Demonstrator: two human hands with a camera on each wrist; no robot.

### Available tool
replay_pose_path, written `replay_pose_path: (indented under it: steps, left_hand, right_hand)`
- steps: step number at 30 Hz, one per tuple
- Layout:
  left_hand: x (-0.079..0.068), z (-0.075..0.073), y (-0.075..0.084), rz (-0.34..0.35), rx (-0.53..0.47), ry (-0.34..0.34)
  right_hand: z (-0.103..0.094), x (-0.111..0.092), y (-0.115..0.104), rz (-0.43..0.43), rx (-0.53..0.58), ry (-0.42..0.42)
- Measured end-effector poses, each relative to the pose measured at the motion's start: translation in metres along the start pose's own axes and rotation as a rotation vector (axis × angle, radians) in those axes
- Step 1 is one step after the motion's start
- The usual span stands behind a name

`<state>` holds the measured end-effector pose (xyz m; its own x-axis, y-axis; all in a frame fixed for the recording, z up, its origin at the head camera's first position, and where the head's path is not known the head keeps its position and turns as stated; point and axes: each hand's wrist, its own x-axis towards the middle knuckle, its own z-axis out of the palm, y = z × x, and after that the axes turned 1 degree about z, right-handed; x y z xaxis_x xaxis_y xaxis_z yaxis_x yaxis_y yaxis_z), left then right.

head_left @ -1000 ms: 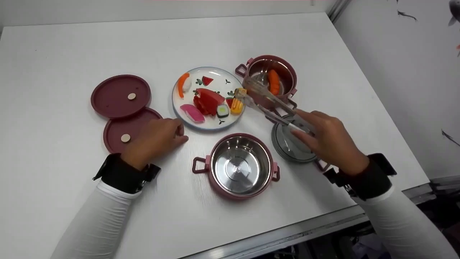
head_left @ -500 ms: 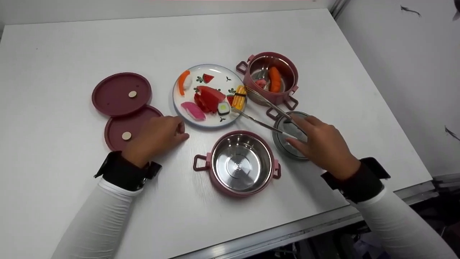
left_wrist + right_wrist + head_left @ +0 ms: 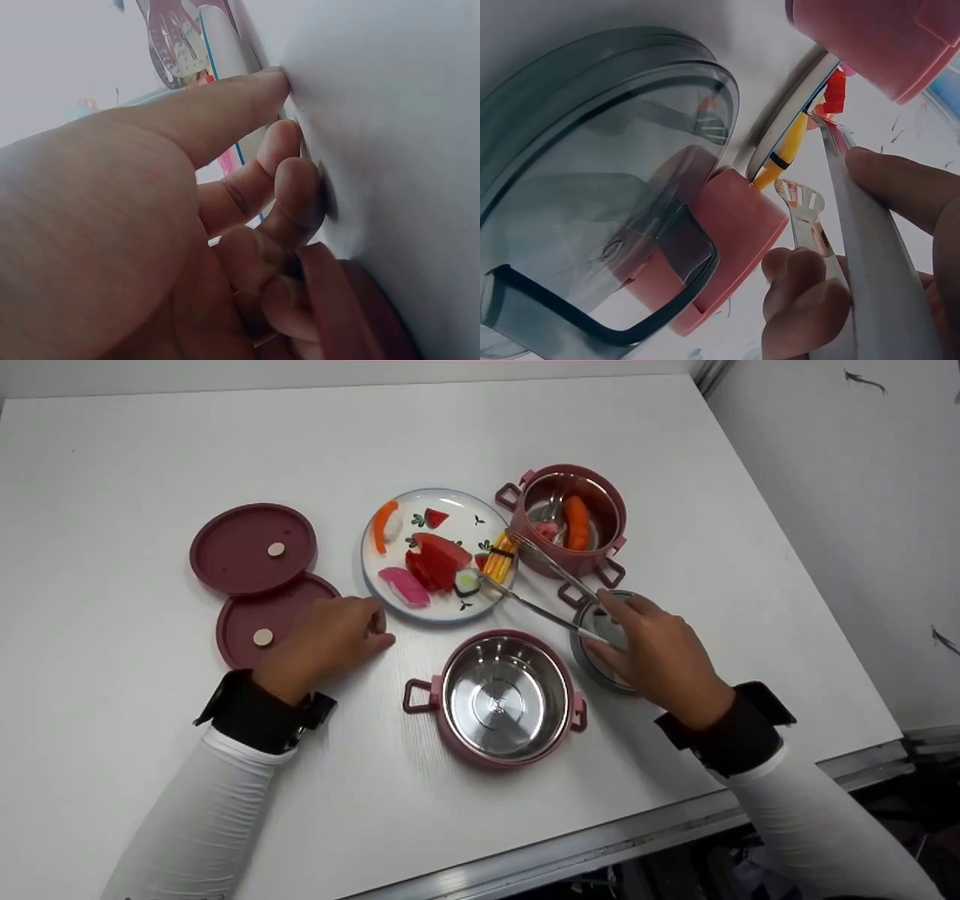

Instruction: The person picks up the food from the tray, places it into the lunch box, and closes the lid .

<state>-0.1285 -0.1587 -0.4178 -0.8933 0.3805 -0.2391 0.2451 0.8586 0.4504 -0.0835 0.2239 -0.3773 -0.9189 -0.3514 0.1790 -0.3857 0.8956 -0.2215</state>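
In the head view, my right hand holds metal tongs, their arms spread apart. Their slotted tips lie on both sides of a yellow toy piece with a black band, at the right side of a white plate. The right wrist view shows thumb and fingers on the tongs' arms. My left hand rests loosely curled near the plate, over the lower of two dark red lids. In the left wrist view its fingers touch the white table beside a lid edge.
Also on the plate are red pieces, a pink piece, a sushi roll and an orange-and-white piece. A pot holds an orange sausage-shaped piece. Another pot stands in front, beside clear grey-rimmed lids.
My right hand has moved left and the tongs have swung from between plate and pot to either side of the yellow piece, spreading wider. The left hand stays in place.
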Motion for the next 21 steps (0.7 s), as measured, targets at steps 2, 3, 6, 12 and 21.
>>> replay_pose_path:
  steps: [2, 3, 6, 12, 21]
  left_hand:
    - [0.0, -0.001, 0.0, 0.0, 0.004, -0.002]
    - [0.0, -0.001, -0.001, 0.006, 0.003, 0.001]
    - [-0.001, -0.001, 0.0, 0.015, -0.003, 0.009]
    - [-0.001, 0.0, 0.001, 0.007, -0.02, -0.004]
    - [-0.001, -0.001, 0.002, 0.004, -0.017, 0.001]
  right_hand:
    - [0.001, 0.001, -0.001, 0.005, -0.009, -0.009]
    - [0.001, 0.002, -0.002, 0.007, -0.009, -0.015]
    - [0.001, 0.002, -0.002, 0.008, 0.003, -0.024]
    - [-0.003, -0.003, -0.001, 0.032, 0.028, -0.021]
    - [-0.005, -0.008, -0.003, 0.058, 0.019, -0.025]
